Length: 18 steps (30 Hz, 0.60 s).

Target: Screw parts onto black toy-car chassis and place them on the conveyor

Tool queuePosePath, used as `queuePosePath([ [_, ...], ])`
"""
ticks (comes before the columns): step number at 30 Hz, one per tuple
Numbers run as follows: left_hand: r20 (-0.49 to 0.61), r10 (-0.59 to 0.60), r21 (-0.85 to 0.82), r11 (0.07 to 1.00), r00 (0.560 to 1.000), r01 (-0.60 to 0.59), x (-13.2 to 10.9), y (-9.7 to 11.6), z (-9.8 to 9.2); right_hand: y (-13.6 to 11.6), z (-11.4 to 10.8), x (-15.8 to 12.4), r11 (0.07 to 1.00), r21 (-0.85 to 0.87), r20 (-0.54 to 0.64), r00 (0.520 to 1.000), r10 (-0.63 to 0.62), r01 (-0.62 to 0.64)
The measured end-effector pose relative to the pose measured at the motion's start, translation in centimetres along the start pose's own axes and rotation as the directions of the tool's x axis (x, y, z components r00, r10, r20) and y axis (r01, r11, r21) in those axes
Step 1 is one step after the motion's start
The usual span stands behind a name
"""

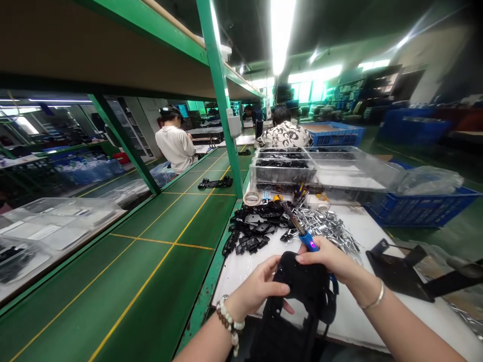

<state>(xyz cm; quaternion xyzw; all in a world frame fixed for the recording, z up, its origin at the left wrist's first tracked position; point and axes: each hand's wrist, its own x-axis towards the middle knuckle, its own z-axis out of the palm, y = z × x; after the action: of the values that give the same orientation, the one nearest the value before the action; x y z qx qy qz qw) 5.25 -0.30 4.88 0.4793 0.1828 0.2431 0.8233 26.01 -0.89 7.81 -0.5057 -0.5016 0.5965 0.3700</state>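
Note:
My left hand is closed on the left edge of a black moulded plastic part, thumb on top and fingers underneath. My right hand grips the blue handle of a soldering iron, its metal shaft tilted up and away to the left. A small purple light glows on the handle. The right thumb also presses on the far end of the black part. Just beyond my hands lie a heap of black plastic pieces and a pile of shiny metal pins.
A green conveyor belt with yellow lines runs along the left, carrying a black part. Clear plastic bins and a tape roll stand ahead. A black metal stand is at right. Two people sit farther off.

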Motion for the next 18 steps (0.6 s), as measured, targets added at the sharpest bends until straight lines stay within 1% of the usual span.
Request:
queuePosePath([
  [3,-0.126,0.051,-0.024,0.998,0.991,-0.054,-0.5,-0.3,0.7,0.0,0.2,0.3,0.999,-0.037,-0.022,0.999,-0.026,0.025],
  [6,-0.204,0.068,-0.045,0.996,0.977,-0.078,-0.5,-0.2,1.1,0.1,0.5,0.9,0.995,-0.083,-0.094,0.994,-0.061,0.053],
  [8,-0.238,0.07,-0.061,0.994,0.969,-0.087,-0.4,0.0,1.2,0.3,0.5,1.1,0.99,-0.125,-0.195,0.977,-0.086,0.063],
  [10,-0.275,0.096,-0.052,0.992,0.957,-0.115,-0.4,0.2,1.3,0.6,0.1,0.8,0.984,-0.168,-0.33,0.937,-0.115,0.062],
  [13,-0.342,0.182,0.033,0.983,0.922,-0.182,-0.6,0.8,1.5,1.3,-0.8,-1.3,0.978,-0.201,-0.49,0.858,-0.156,0.062],
  [15,-0.39,0.249,0.122,0.968,0.887,-0.218,-0.9,1.2,1.7,1.9,-1.4,-3.6,0.964,-0.257,-0.552,0.809,-0.201,0.065],
  [16,-0.408,0.275,0.165,0.96,0.871,-0.226,-1.0,1.4,1.7,2.4,-1.6,-4.8,0.938,-0.341,-0.568,0.782,-0.257,0.062],
  [17,-0.423,0.296,0.202,0.952,0.857,-0.229,-1.2,1.5,1.8,2.9,-1.7,-6.0,0.886,-0.461,-0.55,0.768,-0.329,0.05],
  [18,-0.433,0.311,0.234,0.945,0.846,-0.227,-1.3,1.6,1.8,3.4,-1.6,-7.0,0.811,-0.582,-0.486,0.772,-0.408,0.062],
])
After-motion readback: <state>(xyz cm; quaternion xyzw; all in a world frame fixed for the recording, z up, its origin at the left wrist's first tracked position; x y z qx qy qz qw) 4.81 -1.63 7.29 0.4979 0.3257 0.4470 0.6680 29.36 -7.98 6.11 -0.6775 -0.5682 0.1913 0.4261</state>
